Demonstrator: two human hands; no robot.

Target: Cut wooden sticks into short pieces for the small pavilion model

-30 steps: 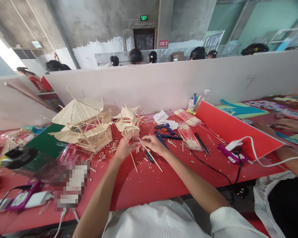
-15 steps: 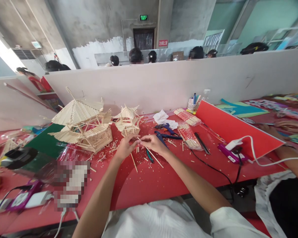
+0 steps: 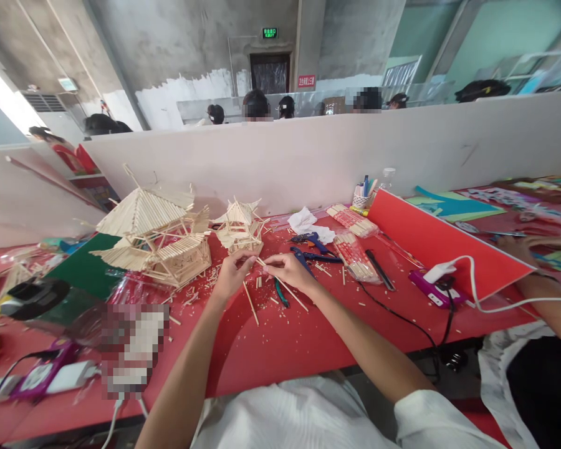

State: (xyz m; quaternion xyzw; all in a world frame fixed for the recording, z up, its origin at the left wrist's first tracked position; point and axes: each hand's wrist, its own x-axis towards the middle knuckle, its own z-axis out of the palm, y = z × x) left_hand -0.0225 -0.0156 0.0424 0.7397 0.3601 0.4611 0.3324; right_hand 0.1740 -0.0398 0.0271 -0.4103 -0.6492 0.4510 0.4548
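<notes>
My right hand (image 3: 287, 272) pinches a thin wooden stick (image 3: 293, 296) that slants down to the right over the table. At the stick's upper end, the closed thumb and fingers of my left hand (image 3: 234, 273) meet it; the exact contact is small. Another wooden stick (image 3: 251, 304) lies below my left hand. Just beyond the hands stands a small pavilion model (image 3: 240, 226) built of sticks. To its left is a larger stick pavilion (image 3: 154, 234). Green-handled pliers (image 3: 281, 293) and short cut stick pieces (image 3: 258, 282) lie below the hands.
A blue glue gun (image 3: 315, 242), packs of sticks (image 3: 356, 255) and a black cutter knife (image 3: 381, 271) lie to the right. A red board (image 3: 444, 243) leans near a purple power strip (image 3: 434, 289). A bottle (image 3: 51, 305) lies left. Another person's arm (image 3: 549, 302) is far right.
My left hand has shifted slightly left, opening a small gap between the two hands. The right hand and its stick have barely moved.
</notes>
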